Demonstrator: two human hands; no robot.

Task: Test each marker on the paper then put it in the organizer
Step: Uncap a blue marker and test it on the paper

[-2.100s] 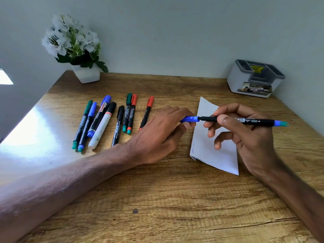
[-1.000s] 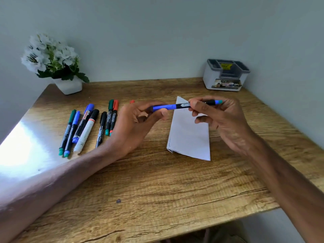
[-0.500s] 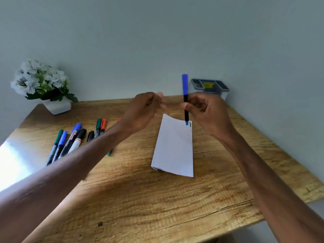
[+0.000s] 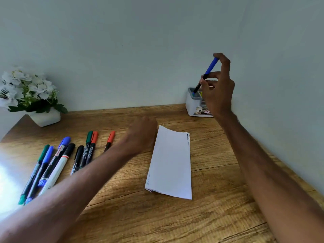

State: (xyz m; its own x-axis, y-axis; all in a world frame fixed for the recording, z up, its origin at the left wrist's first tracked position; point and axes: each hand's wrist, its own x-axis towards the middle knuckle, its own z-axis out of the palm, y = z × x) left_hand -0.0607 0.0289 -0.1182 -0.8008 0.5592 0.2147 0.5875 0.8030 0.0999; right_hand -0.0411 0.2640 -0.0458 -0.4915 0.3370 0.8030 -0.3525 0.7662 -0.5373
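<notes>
Wall (image 4: 122,41): plain, pale grey-green, ran behind and to the right. Table (image 4: 210,216): brown wood-grain top, stood against the wall. Glare (image 4: 5,172): bright patch lay on its left edge. White pot (image 4: 45,118) of white flowers (image 4: 26,88) stood back left.

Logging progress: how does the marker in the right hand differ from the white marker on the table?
The held marker has a black barrel and blue cap; the white marker has a white barrel and black cap. The held marker tilts steeply at the organizer, pinched by the right hand; the white marker lies flat on the table. Both are capped.
</notes>
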